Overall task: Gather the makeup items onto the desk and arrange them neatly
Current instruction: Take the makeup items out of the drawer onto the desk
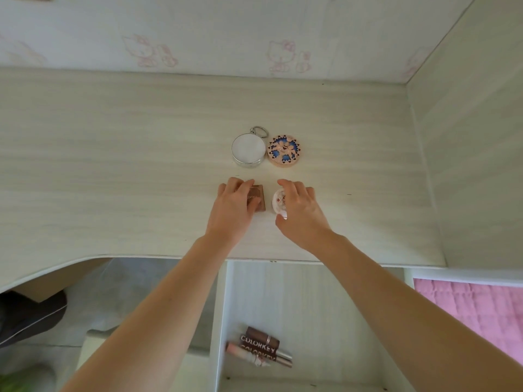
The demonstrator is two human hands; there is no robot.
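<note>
Both hands at frame centre on the desk [113,165]: left hand [236,205] fingers curled over brown square compact [259,200], right hand [300,210] loosely curled round white round compact [278,201], lip tubes [261,346] remain in lower shelf, nearer the right hand.

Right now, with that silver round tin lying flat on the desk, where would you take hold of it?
Come from above and pinch the silver tin across its round side wall, left and right. It lies flat, lid up, so the top offers no grip. The patterned compact sits close on its right, so that finger has little room.
</note>
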